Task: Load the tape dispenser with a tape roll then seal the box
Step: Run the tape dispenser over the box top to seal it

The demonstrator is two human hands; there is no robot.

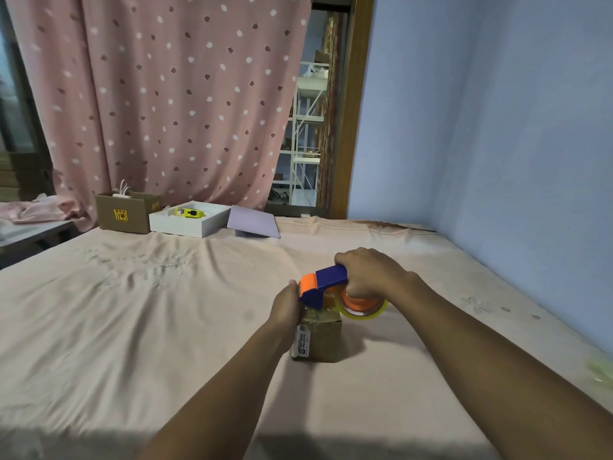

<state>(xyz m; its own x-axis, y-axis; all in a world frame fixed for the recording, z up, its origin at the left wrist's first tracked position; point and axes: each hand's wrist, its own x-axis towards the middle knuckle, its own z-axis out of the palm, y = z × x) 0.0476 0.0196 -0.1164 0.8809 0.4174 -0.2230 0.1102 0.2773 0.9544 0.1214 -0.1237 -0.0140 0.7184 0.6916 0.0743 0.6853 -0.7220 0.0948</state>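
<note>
Right hand [368, 272] grips one dispenser [323, 285], one roll [363, 305] beneath it; left hand [287, 307] clasps one box [320, 336].

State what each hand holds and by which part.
Right hand grips the blue-and-orange plastic tape dispenser by its blue handle. Left hand steadies the small brown cardboard box at its top-left edge.

The blue and orange tape dispenser [323, 285], carrying a clear tape roll [365, 307], lies on top of the small brown box [320, 340] standing on the bed.
</note>
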